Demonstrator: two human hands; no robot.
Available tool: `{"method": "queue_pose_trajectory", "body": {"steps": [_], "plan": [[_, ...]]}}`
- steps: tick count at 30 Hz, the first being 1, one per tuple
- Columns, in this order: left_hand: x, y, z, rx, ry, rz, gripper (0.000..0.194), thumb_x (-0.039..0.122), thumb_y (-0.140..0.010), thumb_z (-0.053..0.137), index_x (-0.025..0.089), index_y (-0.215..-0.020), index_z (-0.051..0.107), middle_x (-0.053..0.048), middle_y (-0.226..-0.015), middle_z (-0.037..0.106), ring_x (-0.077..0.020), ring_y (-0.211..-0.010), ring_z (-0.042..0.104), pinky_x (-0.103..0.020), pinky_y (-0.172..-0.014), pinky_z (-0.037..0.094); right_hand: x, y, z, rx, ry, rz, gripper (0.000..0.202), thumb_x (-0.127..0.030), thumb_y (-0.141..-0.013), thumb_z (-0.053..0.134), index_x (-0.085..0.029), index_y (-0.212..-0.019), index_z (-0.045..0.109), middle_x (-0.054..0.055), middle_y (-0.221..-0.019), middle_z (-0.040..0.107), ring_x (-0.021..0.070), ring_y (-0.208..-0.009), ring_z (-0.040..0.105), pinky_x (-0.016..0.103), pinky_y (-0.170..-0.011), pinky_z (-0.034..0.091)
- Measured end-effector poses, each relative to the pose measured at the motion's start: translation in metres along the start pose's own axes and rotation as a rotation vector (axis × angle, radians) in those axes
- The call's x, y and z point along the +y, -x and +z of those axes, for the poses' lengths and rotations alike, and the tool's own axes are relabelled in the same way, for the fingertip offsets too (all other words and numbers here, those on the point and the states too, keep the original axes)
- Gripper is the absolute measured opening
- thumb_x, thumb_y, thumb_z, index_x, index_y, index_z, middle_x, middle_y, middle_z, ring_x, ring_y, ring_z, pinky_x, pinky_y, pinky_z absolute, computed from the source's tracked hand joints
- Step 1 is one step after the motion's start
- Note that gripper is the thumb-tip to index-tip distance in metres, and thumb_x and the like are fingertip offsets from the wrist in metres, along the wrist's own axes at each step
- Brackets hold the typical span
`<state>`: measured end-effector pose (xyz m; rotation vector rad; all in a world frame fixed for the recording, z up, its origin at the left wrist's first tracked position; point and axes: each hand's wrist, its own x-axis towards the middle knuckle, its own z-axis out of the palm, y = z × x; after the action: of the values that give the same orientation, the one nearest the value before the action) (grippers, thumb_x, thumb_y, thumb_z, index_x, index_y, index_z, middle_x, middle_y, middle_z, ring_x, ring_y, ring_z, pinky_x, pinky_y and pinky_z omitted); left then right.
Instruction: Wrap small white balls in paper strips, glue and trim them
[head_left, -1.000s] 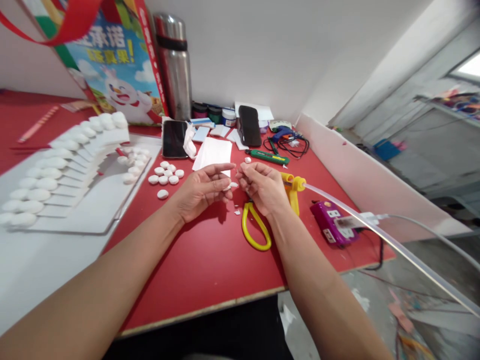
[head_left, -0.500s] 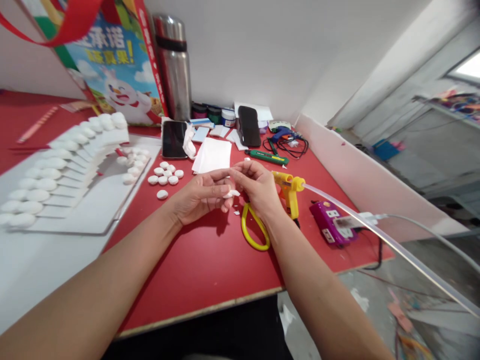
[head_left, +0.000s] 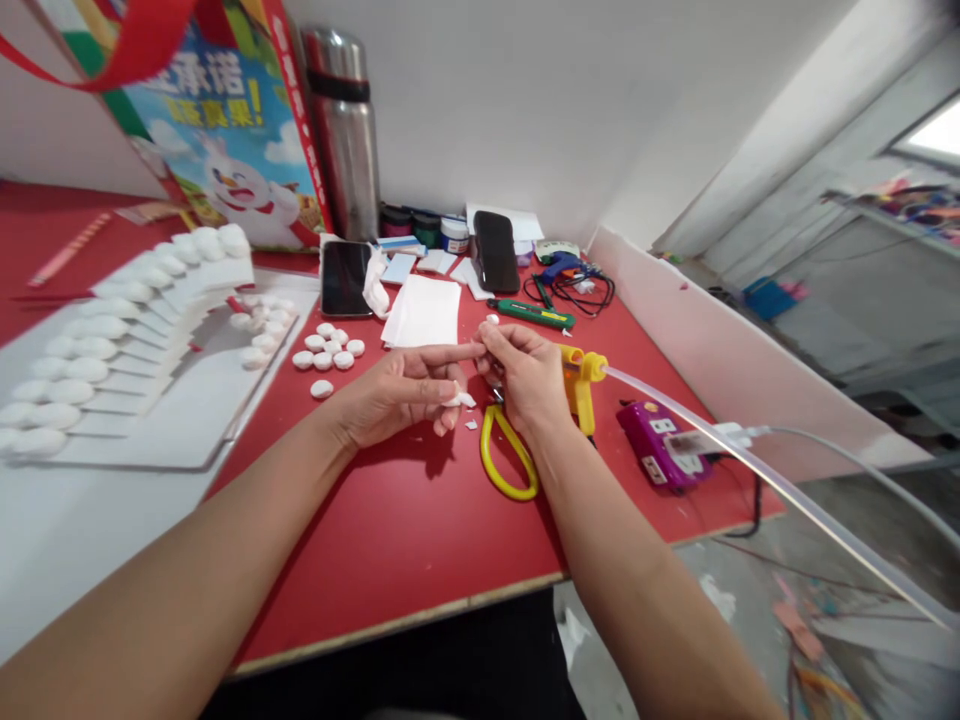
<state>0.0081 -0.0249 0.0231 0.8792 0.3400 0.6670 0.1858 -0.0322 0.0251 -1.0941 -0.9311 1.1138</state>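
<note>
My left hand (head_left: 397, 395) pinches a small torn white piece (head_left: 459, 399) between thumb and fingers, its index finger stretched out to the right. The fingers of my right hand (head_left: 525, 375) close against that index fingertip; whatever they hold, if anything, is hidden. Below my right hand lie scissors with a yellow handle (head_left: 487, 465), their blades mostly covered. Behind that hand is a yellow glue gun (head_left: 581, 385) with a long clear glue stick (head_left: 750, 485) running out of its back. Several white oval pieces (head_left: 322, 360) are grouped left of my left hand, near a stack of white paper (head_left: 424, 312).
On the left, a fan-shaped white construction (head_left: 142, 340) edged with white ovals rests on a white board. A phone (head_left: 346, 280), steel flask (head_left: 345, 140), another phone (head_left: 495, 252) and green cutter (head_left: 534, 313) stand or lie behind. A purple power socket (head_left: 660, 445) sits right.
My right hand has shifted slightly right and down, away from my left hand's thumb, uncovering more of the scissors. The left hand keeps its pinch on the white piece.
</note>
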Motion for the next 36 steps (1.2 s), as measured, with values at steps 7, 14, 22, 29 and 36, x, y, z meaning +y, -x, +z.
{"method": "queue_pose_trajectory", "body": {"steps": [7, 14, 22, 29, 36], "plan": [[0.002, -0.001, -0.009, 0.097, 0.013, 0.077, 0.05, 0.021, -0.075, 0.083, 0.012, -0.123, 0.072, -0.005, -0.078, 0.069, -0.0101, -0.058, 0.062, -0.019, -0.053, 0.05, -0.003, -0.003, -0.004, 0.004, -0.124, 0.06, 0.031, -0.037, -0.063, 0.09, -0.018, -0.068, 0.066, -0.002, -0.064, 0.063, 0.0062, -0.051, 0.047, 0.022, -0.045, 0.034], [0.003, -0.002, -0.009, 0.206, 0.095, 0.119, 0.047, 0.019, -0.074, 0.084, 0.008, -0.118, 0.073, -0.005, -0.074, 0.068, -0.0088, -0.059, 0.062, -0.016, -0.055, 0.052, -0.002, -0.002, -0.003, -0.117, -0.111, 0.048, 0.022, -0.031, -0.067, 0.086, -0.018, -0.078, 0.073, 0.001, -0.072, 0.07, 0.0084, -0.058, 0.058, 0.021, -0.05, 0.042], [0.01, -0.002, -0.01, 0.39, 0.27, 0.212, 0.036, 0.017, -0.076, 0.081, 0.008, -0.11, 0.071, -0.004, -0.078, 0.066, -0.0056, -0.062, 0.061, -0.01, -0.055, 0.052, -0.008, 0.006, 0.0, -0.082, 0.184, -0.046, 0.033, -0.048, -0.079, 0.08, -0.018, -0.07, 0.07, 0.003, -0.062, 0.071, 0.0084, -0.037, 0.052, 0.022, -0.034, 0.026], [0.008, -0.006, -0.01, 0.464, 0.295, 0.227, 0.02, 0.016, -0.076, 0.083, 0.009, -0.091, 0.072, -0.004, -0.077, 0.068, -0.0063, -0.061, 0.063, -0.01, -0.053, 0.053, -0.01, 0.006, 0.001, -0.165, 0.198, -0.093, 0.053, -0.065, -0.086, 0.066, -0.019, -0.059, 0.071, 0.008, -0.077, 0.075, 0.0152, -0.066, 0.066, 0.029, -0.06, 0.053], [0.003, -0.01, -0.008, 0.481, 0.25, 0.228, 0.005, 0.009, -0.081, 0.077, 0.009, -0.084, 0.074, -0.006, -0.081, 0.073, -0.009, -0.067, 0.069, -0.013, -0.06, 0.059, -0.007, 0.007, 0.001, -0.168, 0.199, -0.124, 0.025, -0.037, -0.079, 0.078, -0.021, -0.096, 0.069, 0.0, -0.082, 0.074, 0.0097, -0.049, 0.062, 0.023, -0.046, 0.045]]}}
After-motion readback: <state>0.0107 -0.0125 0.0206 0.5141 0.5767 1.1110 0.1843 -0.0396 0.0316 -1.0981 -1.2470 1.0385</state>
